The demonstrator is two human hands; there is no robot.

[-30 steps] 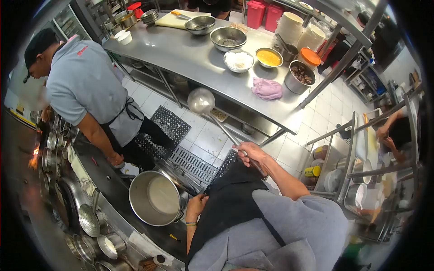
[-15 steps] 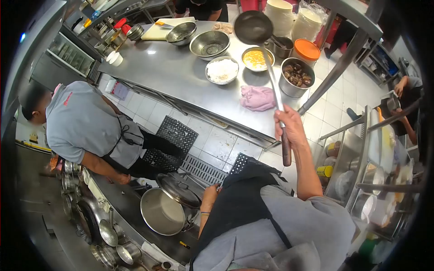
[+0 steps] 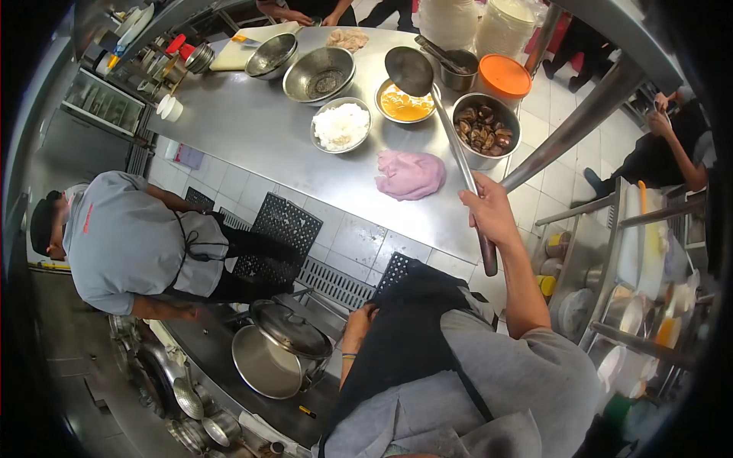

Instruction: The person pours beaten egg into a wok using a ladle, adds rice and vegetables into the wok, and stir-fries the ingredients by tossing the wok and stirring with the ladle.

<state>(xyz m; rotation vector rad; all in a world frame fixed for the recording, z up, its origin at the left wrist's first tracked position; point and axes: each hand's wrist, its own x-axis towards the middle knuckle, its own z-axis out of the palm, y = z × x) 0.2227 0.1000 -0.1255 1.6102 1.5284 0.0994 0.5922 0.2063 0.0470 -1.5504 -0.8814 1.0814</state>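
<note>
My right hand point(image 3: 491, 210) is wrapped round the dark wooden grip of a long-handled ladle point(image 3: 450, 130). The ladle's dark, round bowl is over the far edge of a metal bowl of yellow-orange liquid like beaten egg point(image 3: 403, 111); I cannot tell if they touch. Left of that stands a bowl of white rice point(image 3: 341, 127), and to the right a pot of dark brown pieces point(image 3: 486, 131). A crumpled pink cloth point(image 3: 411, 174) lies nearer on the steel table. Low beside my apron is my left hand point(image 3: 356, 328), its fingers mostly hidden.
A co-worker in grey point(image 3: 149, 237) leans over the stove at left. Near my left side sits a large pot point(image 3: 267, 366) with its lid point(image 3: 290, 328) tilted on it. A steel post point(image 3: 573, 114) slants up at right, beside an orange lid point(image 3: 505, 75) and shelves.
The ladle's bowl has come down from above the containers to the egg-coloured liquid. My right hand still grips the handle. The view has shifted slightly, and the co-worker leans lower.
</note>
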